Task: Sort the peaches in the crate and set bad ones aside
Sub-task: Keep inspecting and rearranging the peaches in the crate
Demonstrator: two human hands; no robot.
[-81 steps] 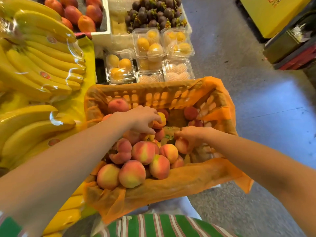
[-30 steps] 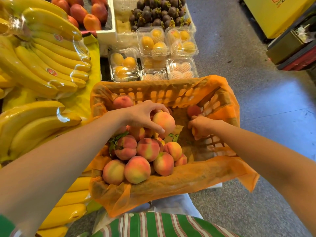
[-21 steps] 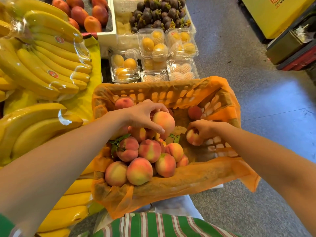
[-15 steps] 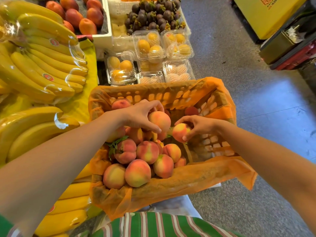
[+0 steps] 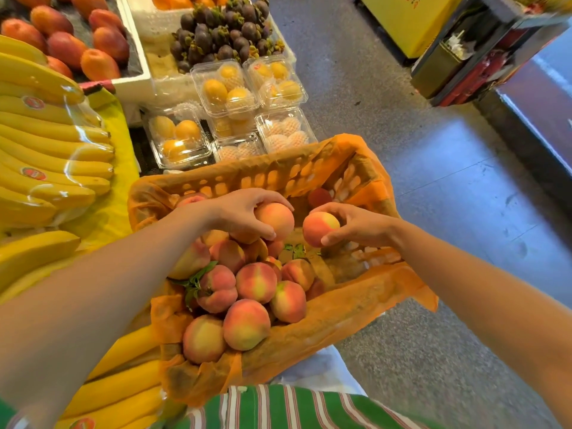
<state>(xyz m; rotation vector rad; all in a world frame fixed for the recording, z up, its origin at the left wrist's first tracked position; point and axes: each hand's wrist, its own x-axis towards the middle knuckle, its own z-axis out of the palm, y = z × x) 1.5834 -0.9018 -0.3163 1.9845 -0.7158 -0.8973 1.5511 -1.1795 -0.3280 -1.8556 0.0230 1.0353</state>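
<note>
Peaches point(image 5: 247, 301) crowd the left half of the orange-lined crate point(image 5: 278, 178). My left hand point(image 5: 238, 212) curls around a large peach point(image 5: 277, 216) above the pile. My right hand point(image 5: 356, 224) pinches a smaller peach point(image 5: 318, 227) just beside it.

Leaning in with both bare forearms extended, angled toward each other. Gripping a larger peach point(image 5: 276, 218) in the left hand point(image 5: 241, 213), palm down, fingers curled over the top, thumb beneath. Holding a smaller peach point(image 5: 318, 228) in the right hand point(image 5: 359, 226), fingers arched above, thumb at the lower edge. Keeping both hands close, not touching.
</note>
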